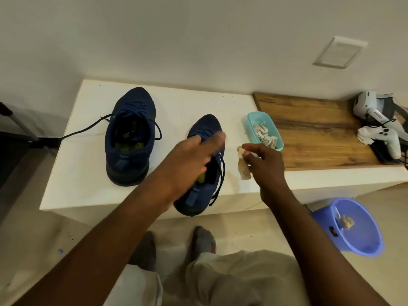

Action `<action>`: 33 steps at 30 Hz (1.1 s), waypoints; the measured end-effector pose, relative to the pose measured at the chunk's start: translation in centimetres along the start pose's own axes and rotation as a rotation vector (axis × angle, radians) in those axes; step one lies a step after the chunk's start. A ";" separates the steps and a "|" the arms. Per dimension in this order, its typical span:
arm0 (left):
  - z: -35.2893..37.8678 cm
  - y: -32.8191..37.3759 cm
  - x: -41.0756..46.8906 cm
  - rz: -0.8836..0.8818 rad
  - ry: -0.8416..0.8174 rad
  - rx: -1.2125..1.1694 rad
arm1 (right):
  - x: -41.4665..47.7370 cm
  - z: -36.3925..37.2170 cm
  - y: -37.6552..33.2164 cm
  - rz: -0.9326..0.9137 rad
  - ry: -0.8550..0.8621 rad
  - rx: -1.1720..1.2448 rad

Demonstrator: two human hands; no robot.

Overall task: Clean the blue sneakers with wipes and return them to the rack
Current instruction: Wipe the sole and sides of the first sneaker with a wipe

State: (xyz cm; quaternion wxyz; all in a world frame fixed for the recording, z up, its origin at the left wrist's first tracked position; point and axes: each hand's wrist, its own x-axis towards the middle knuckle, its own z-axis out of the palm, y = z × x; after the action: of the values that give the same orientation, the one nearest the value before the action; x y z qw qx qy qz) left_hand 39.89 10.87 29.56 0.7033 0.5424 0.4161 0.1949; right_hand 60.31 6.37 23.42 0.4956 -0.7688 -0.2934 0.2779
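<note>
White surface [84, 177] against a pale wall, seen from the head view – its right part is topped by a wooden board [313, 133]. Two blue sneakers are set on the white part, toes to the wall: one sneaker [130, 140] at the left, laces trailing off the side; the other sneaker [206, 129] at the front edge, heel slightly overhanging. The left hand [189, 160] is held over the other sneaker's laces, fingers stretched out straight and blurred – contact cannot be told. A soiled wipe [244, 168] is pinched between thumb and fingertips of the right hand [267, 166], just right of that sneaker, hanging close above the surface. A teal tub [248, 123] with crumpled wipes [265, 135] is placed just behind the right hand. A blue bin [366, 246] with a discarded wipe [347, 222] inside is seen on the floor at the right.
</note>
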 end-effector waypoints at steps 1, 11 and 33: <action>0.2 -0.1 -0.5 0.060 0.008 0.410 | -0.2 0.4 0.1 0.020 -0.039 0.015; 0.8 -3.7 1.1 0.247 0.082 0.788 | -2.1 2.2 -1.4 -0.047 -0.226 -0.064; -4.2 -5.5 3.0 0.005 -0.108 -0.051 | -4.3 2.0 -4.0 -0.499 -0.253 -0.556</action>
State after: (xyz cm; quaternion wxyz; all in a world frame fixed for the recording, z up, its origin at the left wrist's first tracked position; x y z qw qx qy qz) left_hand 37.26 13.73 23.11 0.7377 0.5353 0.3710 0.1777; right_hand 55.27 5.78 27.01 0.2804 -0.7385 -0.5941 0.1516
